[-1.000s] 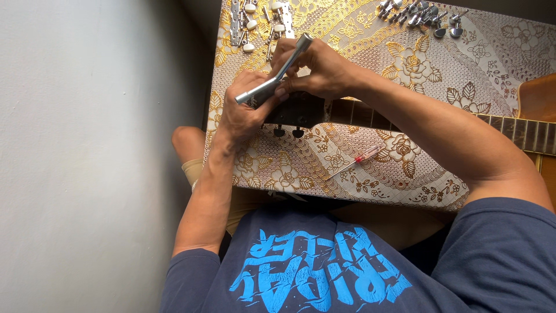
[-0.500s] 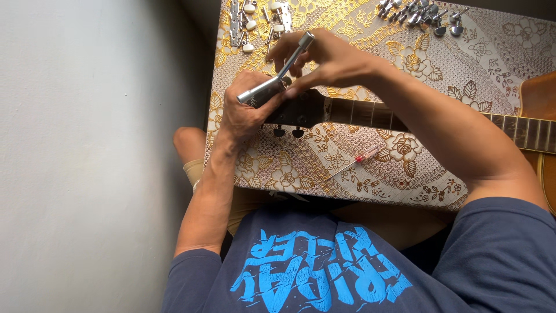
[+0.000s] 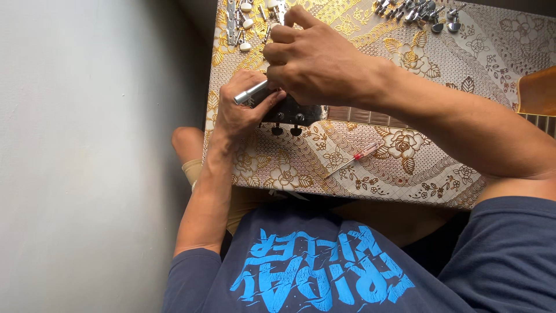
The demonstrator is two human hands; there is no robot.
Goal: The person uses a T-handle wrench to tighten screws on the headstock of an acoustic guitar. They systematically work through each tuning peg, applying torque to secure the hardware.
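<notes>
A guitar's dark headstock (image 3: 292,113) lies on a low table covered with a gold floral cloth (image 3: 405,145); two tuner knobs hang from its near edge. My left hand (image 3: 243,110) holds the headstock's end and touches a silver cylindrical tool (image 3: 252,93). My right hand (image 3: 313,61) is closed over the tool's far end, above the headstock. The tool's tip is hidden under my right hand. The guitar's neck (image 3: 370,117) runs right to its orange body (image 3: 538,93).
A small red-handled screwdriver (image 3: 353,160) lies on the cloth near the front edge. Loose tuning machines with white knobs (image 3: 240,23) sit at the back left, metal ones (image 3: 420,11) at the back right. Grey floor lies to the left.
My right hand has swung down over the headstock, bringing the silver tool from a raised tilt to lie low between both hands. The left hand has stayed in place.
</notes>
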